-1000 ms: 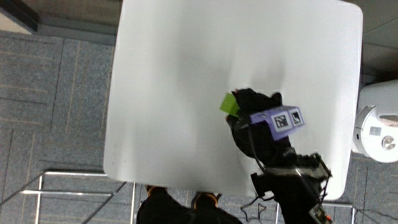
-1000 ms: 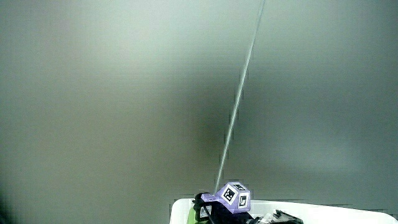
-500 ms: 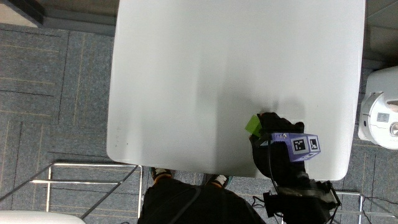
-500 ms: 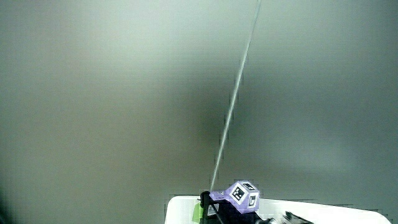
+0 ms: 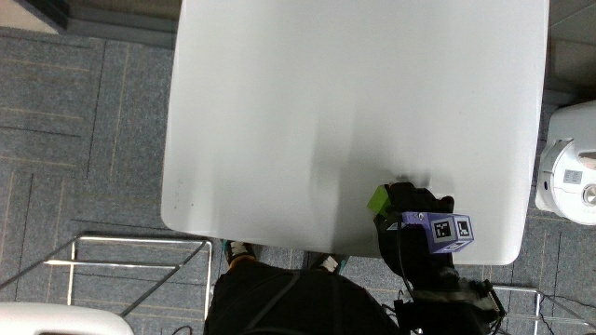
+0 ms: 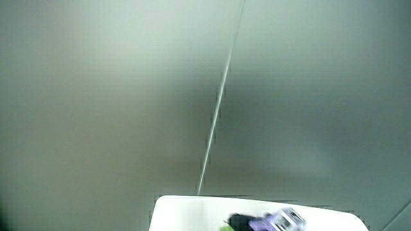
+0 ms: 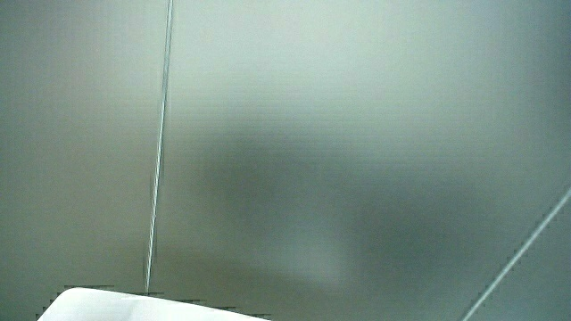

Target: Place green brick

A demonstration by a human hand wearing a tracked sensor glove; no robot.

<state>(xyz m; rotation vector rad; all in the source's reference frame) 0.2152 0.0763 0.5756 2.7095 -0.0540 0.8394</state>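
**Green brick held at the counter's near edge**

Where the white counter (image 5: 279, 112) ends nearest the person, the hand (image 5: 414, 219) sits with its grip closed around the green brick (image 5: 379, 200), which pokes out past the fingertips. Both side views show mostly a pale wall; in a side view the hand (image 6: 257, 222) blurs low over the counter (image 6: 186, 208).

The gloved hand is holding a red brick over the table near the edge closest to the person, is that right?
Not quite: the brick is green, not red. The main view shows it at the fingertips of the hand, over the table near the edge closest to the person. The side views show mostly pale wall.
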